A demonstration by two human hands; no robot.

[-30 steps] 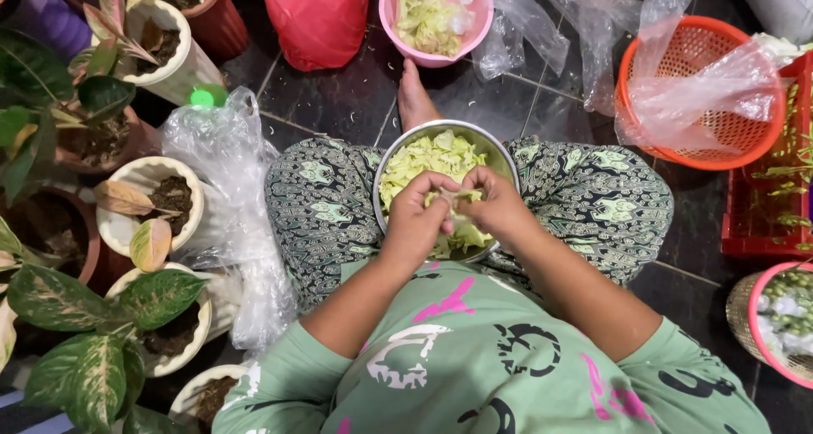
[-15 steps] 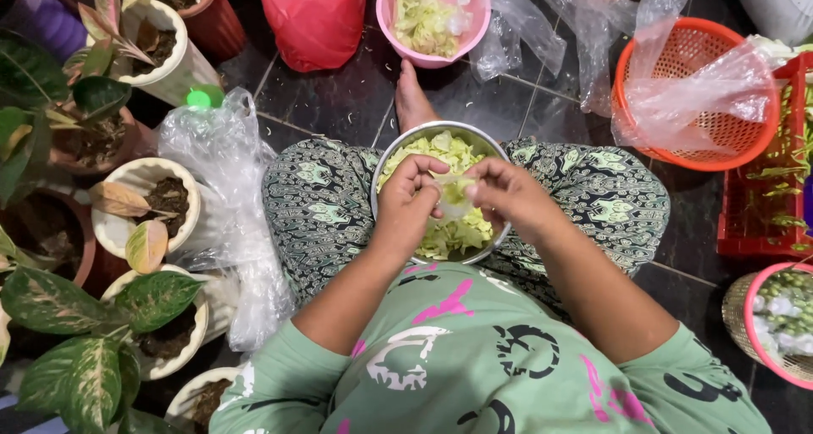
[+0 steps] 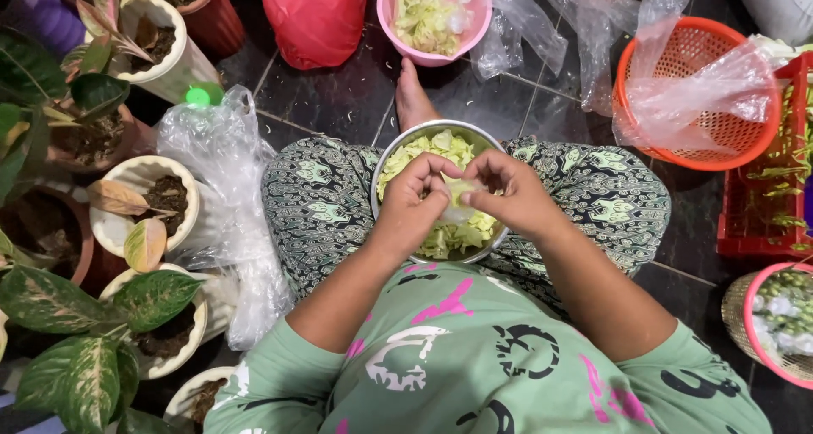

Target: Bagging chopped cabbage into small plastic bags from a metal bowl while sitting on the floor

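Your left hand and right hand meet over the round metal bowl of pale green leaf pieces that rests in your lap, between your knees in patterned green trousers. Both hands are curled nearly closed, fingertips pinched on one pale leaf piece held between them just above the heap. Your bare foot sticks out beyond the bowl onto the dark tiled floor. Past it sits a pink plastic bowl with more leaf scraps, beside a red plastic bag. To your right stands an orange plastic basket draped with clear plastic; to your left lies a crumpled clear plastic bag next to white pots of leafy plants.
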